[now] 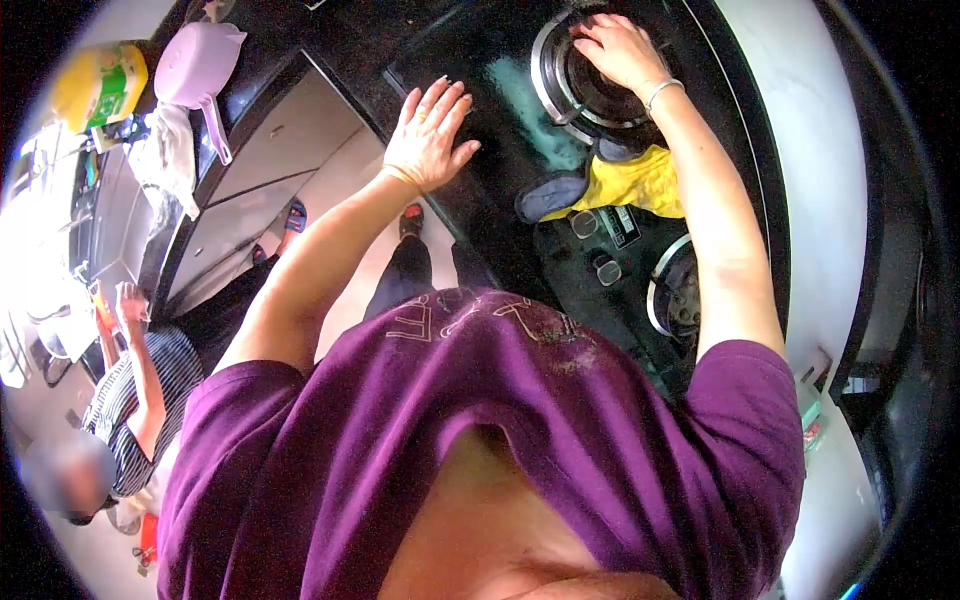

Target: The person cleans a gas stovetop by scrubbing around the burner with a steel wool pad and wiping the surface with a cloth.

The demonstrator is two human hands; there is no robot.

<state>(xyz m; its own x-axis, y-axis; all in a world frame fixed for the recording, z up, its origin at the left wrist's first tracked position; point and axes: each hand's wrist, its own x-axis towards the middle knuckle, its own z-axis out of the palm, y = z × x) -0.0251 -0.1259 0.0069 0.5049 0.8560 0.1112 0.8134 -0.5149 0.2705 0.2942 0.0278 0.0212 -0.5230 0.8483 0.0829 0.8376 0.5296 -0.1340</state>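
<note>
My right hand [622, 52] reaches over the far burner [548, 75] of a black glass gas stove, fingers stretched out and slightly bent at its metal ring. Nothing shows in its grip; whether the fingertips touch the burner is unclear. My left hand [430, 140] is held open and flat, fingers apart, near the front edge of the black counter [470, 190]. A yellow cloth [635, 182] with dark grey parts lies bunched on the stove beneath my right forearm. A wet, pale smear [525, 115] marks the glass beside the burner.
Two round knobs [607, 268] and a second burner [677, 292] lie nearer my body. At left, a lilac pan [200, 65], a yellow container [100, 88] and a white cloth [168, 160] sit on another counter. A person in a striped shirt [180, 365] stands at left.
</note>
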